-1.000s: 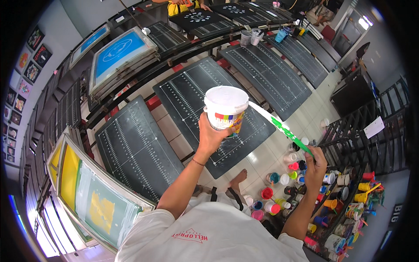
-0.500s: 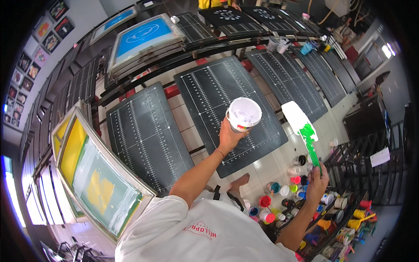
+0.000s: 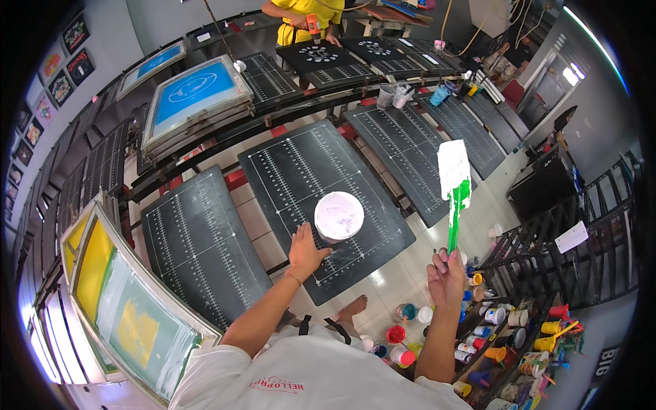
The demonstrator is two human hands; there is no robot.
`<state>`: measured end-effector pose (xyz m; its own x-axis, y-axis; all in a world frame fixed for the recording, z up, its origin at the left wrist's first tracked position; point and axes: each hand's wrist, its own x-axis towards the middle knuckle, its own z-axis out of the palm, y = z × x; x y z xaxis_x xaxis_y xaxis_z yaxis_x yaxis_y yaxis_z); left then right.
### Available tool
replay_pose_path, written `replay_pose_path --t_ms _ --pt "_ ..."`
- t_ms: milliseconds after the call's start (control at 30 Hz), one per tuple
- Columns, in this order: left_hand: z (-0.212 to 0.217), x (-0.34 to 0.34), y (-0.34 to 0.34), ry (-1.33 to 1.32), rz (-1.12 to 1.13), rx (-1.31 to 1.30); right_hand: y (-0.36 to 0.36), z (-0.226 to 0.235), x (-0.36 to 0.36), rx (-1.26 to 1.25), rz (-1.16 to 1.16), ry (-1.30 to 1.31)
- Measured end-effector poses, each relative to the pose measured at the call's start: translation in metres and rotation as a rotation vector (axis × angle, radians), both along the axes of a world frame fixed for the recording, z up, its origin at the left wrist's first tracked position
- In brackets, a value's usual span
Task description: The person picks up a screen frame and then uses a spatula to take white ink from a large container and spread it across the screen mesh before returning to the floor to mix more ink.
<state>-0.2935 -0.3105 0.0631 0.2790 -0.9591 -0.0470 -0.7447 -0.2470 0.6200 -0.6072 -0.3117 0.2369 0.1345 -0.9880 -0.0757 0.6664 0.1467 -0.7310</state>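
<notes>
White-tipped spatula extends from right hand; left hand spreads beside tub.

Black gridded board, white tub atop

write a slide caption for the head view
Right hand holds a green and white spatula; open left hand beside a white tub on a black board.
</notes>
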Motion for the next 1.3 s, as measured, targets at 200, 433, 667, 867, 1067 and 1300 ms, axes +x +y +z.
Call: replay_pose_path --t_ms 200,433,667,867,1067,1300 --pt "0.135 0.099 0.084 0.113 0.079 -0.297 -0.015 -0.019 0.018 0.070 0.066 -0.046" --pt "0.205 0.247 0.236 -0.378 0.579 -0.329 -0.028 -0.021 0.050 -0.013 0.304 -0.194" --pt "0.194 0.334 0.462 -0.786 1.234 -0.065 -0.033 -0.020 0.092 0.060 0.534 -0.326" --pt "0.125 0.324 0.645 -0.580 1.679 0.290 -0.007 -0.035 0.162 0.206 0.850 -0.361" --pt "0.052 0.301 0.741 -0.179 1.725 0.348 0.054 -0.069 0.279 0.351 1.079 -0.173" --pt "0.024 0.285 0.716 0.349 1.656 0.064 0.142 -0.130 0.395 0.411 1.020 0.098"
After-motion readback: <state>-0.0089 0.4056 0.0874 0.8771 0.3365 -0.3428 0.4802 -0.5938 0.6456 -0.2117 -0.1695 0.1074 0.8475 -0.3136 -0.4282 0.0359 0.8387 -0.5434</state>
